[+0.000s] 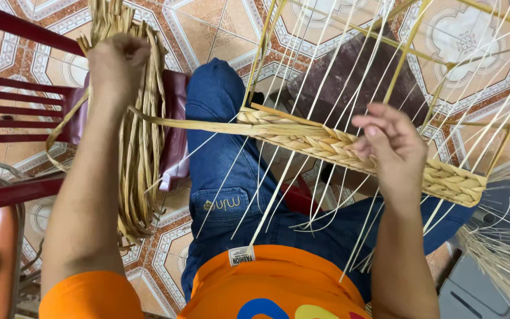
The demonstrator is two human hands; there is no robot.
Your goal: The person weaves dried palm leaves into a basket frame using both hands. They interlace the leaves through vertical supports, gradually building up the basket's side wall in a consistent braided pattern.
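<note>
Two hands: left hand (116,62) pulls straw strand (196,124) taut; right hand (392,145) on woven band (326,143).

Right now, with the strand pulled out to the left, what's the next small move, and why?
Probably draw the flat strand snug with the left hand. It runs from that hand to the woven band, where the right hand pinches the weave between the thin uprights.

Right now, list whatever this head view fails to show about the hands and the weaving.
- Left hand: seen from the back, so its fingers and their grip on the flat strand are hidden.
- Bundle of strands: its top is cut off by the upper edge.
- Woven band: partly covered by the right hand.
- Frame with thin upright strands: runs out past the top and right edges.
</note>
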